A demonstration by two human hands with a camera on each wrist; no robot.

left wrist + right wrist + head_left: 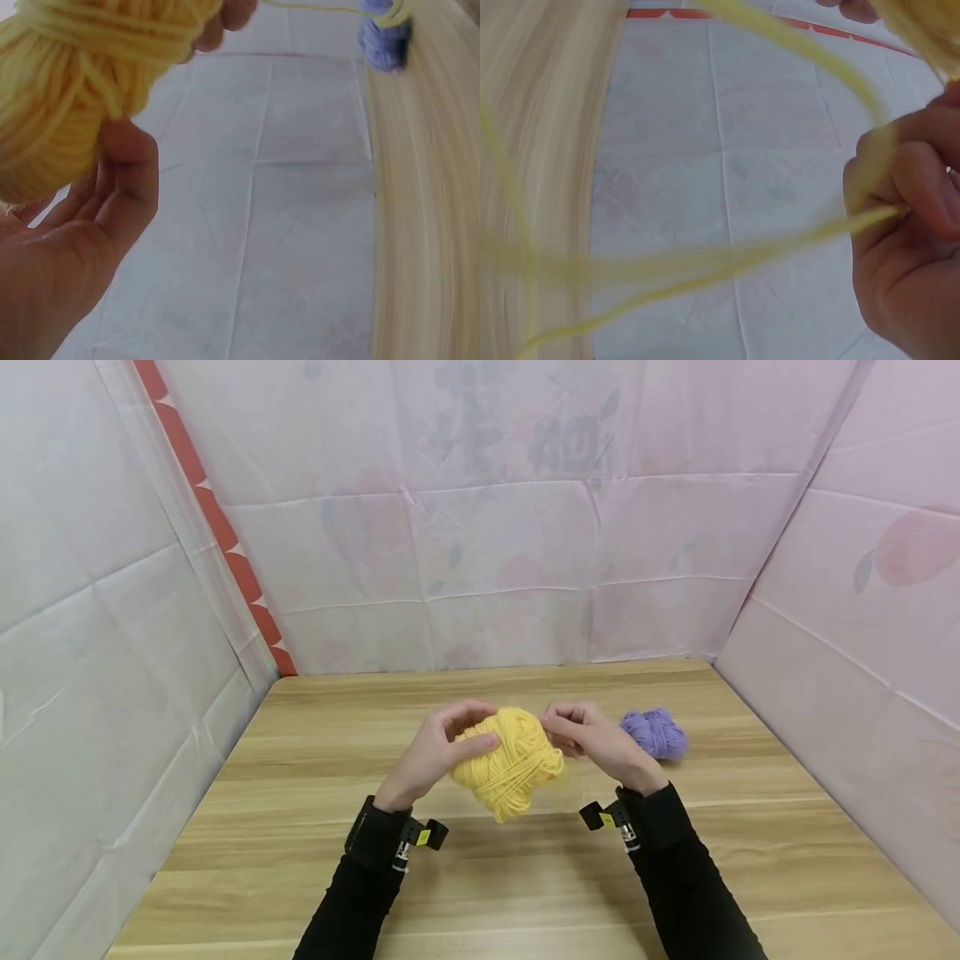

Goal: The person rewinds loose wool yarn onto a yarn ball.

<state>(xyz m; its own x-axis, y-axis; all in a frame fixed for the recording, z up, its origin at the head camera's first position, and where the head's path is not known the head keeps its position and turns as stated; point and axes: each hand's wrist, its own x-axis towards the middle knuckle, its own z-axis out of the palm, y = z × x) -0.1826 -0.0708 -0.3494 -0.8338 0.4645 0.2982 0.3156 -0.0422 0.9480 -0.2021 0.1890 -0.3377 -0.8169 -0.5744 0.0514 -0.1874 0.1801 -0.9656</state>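
Observation:
Above the middle of the table, my left hand (442,747) grips a ball of yellow yarn (510,764) by its left side, thumb across the near face. In the left wrist view the yellow ball (82,82) fills the upper left, the left hand (82,232) below it. Just right of the ball, my right hand (596,743) has its fingers curled and pinches a yellow yarn strand (870,217). Loose loops of that strand swing blurred across the right wrist view, beside the right hand (915,210). Some fingertips are hidden behind the ball.
A ball of purple yarn (655,734) lies on the wooden table (300,827), to the right behind my right hand. Pale printed cloth (510,543) hangs along the back and both sides. A red scalloped strip (217,518) edges the left corner.

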